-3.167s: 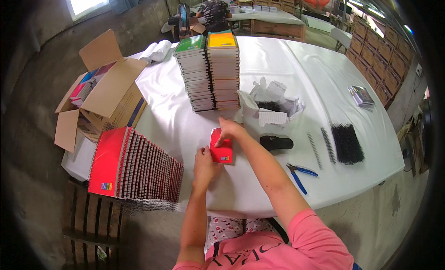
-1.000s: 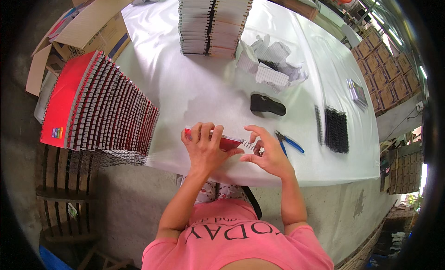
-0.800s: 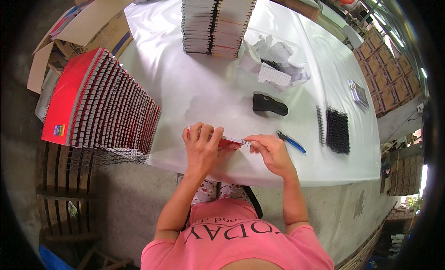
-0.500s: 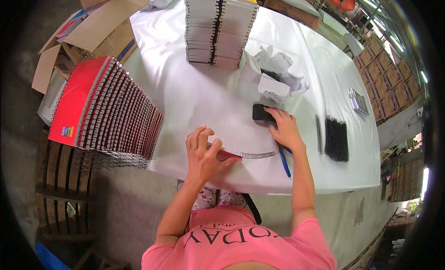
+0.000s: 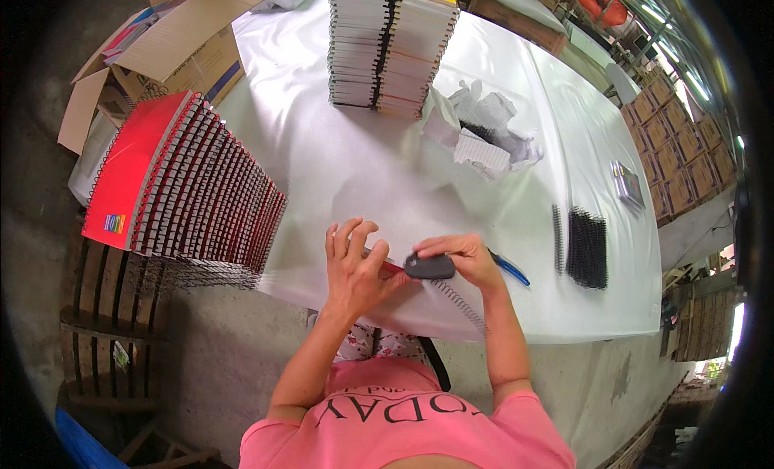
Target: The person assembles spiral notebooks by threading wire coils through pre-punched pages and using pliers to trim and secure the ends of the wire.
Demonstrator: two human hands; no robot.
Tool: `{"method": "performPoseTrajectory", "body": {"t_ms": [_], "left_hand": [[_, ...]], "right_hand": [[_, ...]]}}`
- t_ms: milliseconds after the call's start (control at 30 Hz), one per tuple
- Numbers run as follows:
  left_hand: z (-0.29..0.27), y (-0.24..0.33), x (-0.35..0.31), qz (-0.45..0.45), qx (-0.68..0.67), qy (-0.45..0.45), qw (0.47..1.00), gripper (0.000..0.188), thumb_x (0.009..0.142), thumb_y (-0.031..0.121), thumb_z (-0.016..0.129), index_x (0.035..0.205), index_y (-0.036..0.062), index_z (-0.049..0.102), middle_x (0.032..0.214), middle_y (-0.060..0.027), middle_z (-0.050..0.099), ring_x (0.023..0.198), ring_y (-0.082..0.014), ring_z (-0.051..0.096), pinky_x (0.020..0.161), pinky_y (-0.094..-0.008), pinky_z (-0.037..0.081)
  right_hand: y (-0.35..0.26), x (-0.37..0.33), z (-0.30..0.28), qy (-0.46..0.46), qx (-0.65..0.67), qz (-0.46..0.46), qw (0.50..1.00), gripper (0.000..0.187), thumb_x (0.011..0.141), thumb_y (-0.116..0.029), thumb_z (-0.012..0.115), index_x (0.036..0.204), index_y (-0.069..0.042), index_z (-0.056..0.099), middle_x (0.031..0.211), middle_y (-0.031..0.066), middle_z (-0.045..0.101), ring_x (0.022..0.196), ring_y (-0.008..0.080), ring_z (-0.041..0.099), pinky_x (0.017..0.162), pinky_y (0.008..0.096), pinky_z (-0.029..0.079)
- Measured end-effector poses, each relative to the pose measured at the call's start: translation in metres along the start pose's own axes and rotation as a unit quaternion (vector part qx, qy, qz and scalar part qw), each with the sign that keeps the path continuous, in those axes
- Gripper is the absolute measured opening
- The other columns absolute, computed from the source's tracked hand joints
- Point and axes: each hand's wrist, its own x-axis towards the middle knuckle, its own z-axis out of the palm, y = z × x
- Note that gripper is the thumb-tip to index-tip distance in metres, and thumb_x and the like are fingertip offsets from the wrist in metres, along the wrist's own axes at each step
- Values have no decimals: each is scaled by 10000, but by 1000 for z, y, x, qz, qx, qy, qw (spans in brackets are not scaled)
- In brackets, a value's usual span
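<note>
My left hand (image 5: 355,266) grips a red-covered notebook (image 5: 390,267) standing edge-up near the table's front, its thumb and fingers on either side. My right hand (image 5: 470,258) is closed around a small black, rounded block-like tool (image 5: 430,267). The tool sits against the notebook's right end; the exact contact is hidden. From beneath it a dark spiral binding coil (image 5: 459,301) trails down and right toward the table's front edge. Blue-handled pliers (image 5: 511,269) lie just right of my right hand, partly hidden by it.
Red spiral notebooks (image 5: 193,183) form a tall stack at left, near an open cardboard box (image 5: 185,54). Another notebook stack (image 5: 391,54) stands at the back. Crumpled paper (image 5: 484,134), a bundle of black coils (image 5: 587,247) and a silvery flat item (image 5: 627,185) lie on the white table (image 5: 355,167).
My right hand has lifted the black tool off the table and brought it left to the notebook's end. The coil, which pointed right, now slants down toward the front edge.
</note>
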Motion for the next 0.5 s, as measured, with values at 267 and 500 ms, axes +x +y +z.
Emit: {"method": "performPoseTrajectory", "body": {"t_ms": [267,500], "left_hand": [[-1,2,9,6,-49,7,999,433,506,308,805,661,43,500,1131,-139,485,1128,-359,433,948,-542,327],[-2,1,9,17,-56,5,998,400,483,245,799,640,44,490,1159,-147,475,1131,-364,435,953,-557,315]], "right_hand": [[-1,3,-6,41,-69,-19,997,322,676,93,544,943,7,701,1002,159,681,956,233,649,868,296,481],[14,2,-1,-14,109,-125,986,242,715,34,607,939,26,696,1002,170,678,930,239,656,851,322,496]]}}
